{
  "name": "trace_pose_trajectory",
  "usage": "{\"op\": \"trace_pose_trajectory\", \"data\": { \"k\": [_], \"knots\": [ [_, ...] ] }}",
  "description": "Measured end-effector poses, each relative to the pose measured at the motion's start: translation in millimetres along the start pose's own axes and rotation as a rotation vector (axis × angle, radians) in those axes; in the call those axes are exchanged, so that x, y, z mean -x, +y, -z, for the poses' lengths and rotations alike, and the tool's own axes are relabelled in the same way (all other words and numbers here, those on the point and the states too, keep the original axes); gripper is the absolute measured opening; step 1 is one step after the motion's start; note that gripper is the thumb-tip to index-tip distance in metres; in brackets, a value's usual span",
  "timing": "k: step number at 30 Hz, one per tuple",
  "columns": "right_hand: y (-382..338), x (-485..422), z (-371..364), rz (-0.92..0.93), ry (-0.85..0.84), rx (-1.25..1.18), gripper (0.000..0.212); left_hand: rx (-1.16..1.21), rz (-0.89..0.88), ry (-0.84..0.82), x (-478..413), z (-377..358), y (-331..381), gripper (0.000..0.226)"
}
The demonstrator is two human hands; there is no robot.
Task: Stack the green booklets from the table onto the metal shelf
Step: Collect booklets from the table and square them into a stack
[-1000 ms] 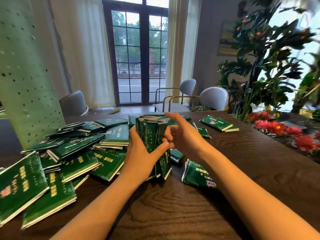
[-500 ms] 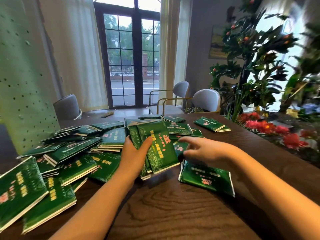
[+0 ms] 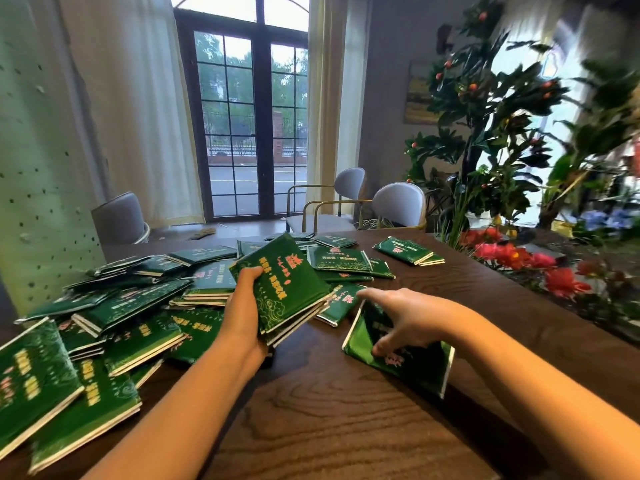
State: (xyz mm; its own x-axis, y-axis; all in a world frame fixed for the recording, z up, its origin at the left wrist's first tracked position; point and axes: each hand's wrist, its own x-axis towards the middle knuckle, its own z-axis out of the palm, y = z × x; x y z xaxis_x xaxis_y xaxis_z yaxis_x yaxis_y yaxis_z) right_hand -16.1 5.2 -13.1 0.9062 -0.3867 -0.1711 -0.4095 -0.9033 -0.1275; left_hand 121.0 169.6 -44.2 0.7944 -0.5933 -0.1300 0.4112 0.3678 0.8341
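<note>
The left hand [image 3: 242, 317] holds a small stack of booklets [image 3: 287, 289] tilted up above the table [image 3: 329, 410], thumb curled over the near corner of the top cover and the other fingers hidden underneath. The right hand [image 3: 405, 318] reaches down to a single booklet [image 3: 412, 368] near the stack. Its fingers are bent onto the cover and its thumb is at the raised left edge. The hand is blurred, so the grip looks like a pinch but is not certain. A loose pile of booklets [image 3: 131, 306] covers the table's left side, and more lie farther back. A pale green perforated panel [image 3: 38, 168] rises at the left. Red flowers [image 3: 519, 261] line the right edge.
</note>
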Motion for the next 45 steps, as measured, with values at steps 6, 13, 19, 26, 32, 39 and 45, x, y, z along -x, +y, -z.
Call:
{"op": "trace_pose_trajectory", "data": {
  "k": [6,13,19,26,32,39,45],
  "knots": [
    [1,-13,4,0.044,0.356,-0.217,0.075,0.029,0.012,-0.004,4,-5,1,0.031],
    [-17,-36,19,0.132,0.648,-0.814,0.028,-0.044,-0.161,0.179,-1,-1,3,0.033],
    [-46,-64,16,0.191,0.771,-1.145,0.016,-0.29,-0.397,0.307,-2,2,10,0.043],
    [-68,-71,-6,0.344,0.79,-1.221,0.022,-0.461,-0.468,0.321,-14,8,5,0.059],
    [-75,-57,-25,0.441,0.734,-1.25,0.019,-0.62,-0.56,0.289,-9,6,1,0.058],
    [-85,-52,-28,0.45,0.68,-1.298,0.031,-0.862,-0.698,0.236,-3,4,-8,0.064],
    [-84,-57,-34,0.423,0.59,-1.292,0.053,-0.925,-0.717,0.206,0,2,-10,0.066]
  ]
}}
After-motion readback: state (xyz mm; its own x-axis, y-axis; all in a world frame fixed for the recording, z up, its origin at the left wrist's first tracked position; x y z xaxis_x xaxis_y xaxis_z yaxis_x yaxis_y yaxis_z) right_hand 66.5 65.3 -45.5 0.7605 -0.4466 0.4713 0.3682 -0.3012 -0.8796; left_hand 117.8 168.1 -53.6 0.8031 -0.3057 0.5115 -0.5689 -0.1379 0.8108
